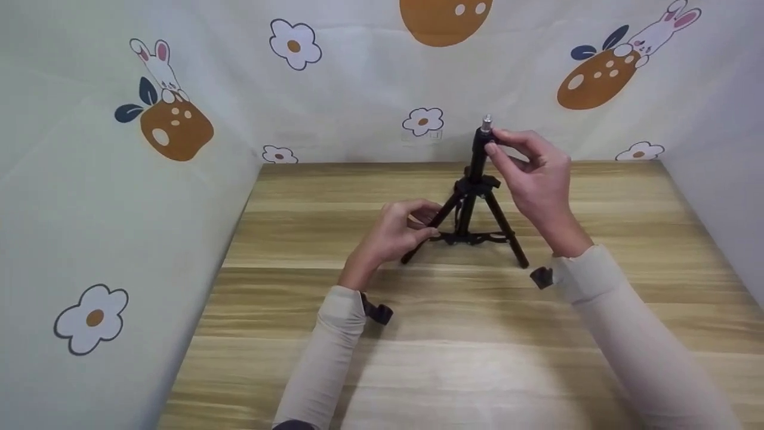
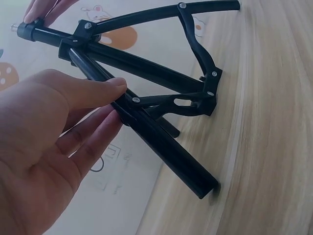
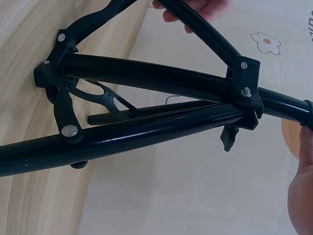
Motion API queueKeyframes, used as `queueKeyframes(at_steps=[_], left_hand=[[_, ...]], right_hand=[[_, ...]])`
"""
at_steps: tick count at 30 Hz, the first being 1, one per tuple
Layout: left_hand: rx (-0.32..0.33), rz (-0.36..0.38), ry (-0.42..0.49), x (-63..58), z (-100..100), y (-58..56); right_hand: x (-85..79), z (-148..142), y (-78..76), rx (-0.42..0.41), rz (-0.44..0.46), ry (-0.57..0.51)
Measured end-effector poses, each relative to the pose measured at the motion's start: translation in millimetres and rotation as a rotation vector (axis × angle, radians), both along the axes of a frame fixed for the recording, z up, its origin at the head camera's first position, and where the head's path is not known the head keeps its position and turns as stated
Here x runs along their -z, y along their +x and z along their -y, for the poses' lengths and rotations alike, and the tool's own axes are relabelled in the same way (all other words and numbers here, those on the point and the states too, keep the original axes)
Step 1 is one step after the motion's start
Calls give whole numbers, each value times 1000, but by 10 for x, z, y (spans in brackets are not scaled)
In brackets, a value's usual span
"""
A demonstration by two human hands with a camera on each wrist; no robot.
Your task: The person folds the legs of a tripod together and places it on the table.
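A small black tripod (image 1: 468, 209) stands upright on the wooden table with its legs spread and a silver screw tip on top. My left hand (image 1: 400, 230) pinches the tripod's left leg between thumb and fingers; the left wrist view shows the thumb across that leg (image 2: 166, 152), close to the brace joint. Up at the top of the centre column, my right hand (image 1: 537, 173) pinches the black collar just below the silver tip. In the right wrist view the legs and centre column (image 3: 146, 76) fill the picture, and only part of the right hand (image 3: 303, 191) shows at the edge.
Wood-grain table (image 1: 453, 358) lies under the tripod. A pale cloth (image 1: 352, 89) printed with flowers, rabbits and oranges rises behind the table and along its sides. Dark wrist-mounted pieces (image 1: 379, 312) stick out by both cuffs.
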State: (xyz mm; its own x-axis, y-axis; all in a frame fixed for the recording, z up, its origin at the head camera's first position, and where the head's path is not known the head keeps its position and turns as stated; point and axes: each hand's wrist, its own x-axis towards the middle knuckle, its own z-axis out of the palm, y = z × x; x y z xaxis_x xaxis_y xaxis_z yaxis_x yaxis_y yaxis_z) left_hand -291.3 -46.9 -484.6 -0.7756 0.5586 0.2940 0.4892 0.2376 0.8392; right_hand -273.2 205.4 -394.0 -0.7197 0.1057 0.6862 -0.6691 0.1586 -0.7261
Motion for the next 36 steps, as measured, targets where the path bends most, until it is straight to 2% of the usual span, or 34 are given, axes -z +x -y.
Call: queueKeyframes(at_steps=[17,36], left_hand=[[21,-4,41,13,-13,1],[-4,-26,61,21,-40,10]], right_hand=[[24,-1,-10,8,23,-26],[26,-3,-3,20,5,-14]])
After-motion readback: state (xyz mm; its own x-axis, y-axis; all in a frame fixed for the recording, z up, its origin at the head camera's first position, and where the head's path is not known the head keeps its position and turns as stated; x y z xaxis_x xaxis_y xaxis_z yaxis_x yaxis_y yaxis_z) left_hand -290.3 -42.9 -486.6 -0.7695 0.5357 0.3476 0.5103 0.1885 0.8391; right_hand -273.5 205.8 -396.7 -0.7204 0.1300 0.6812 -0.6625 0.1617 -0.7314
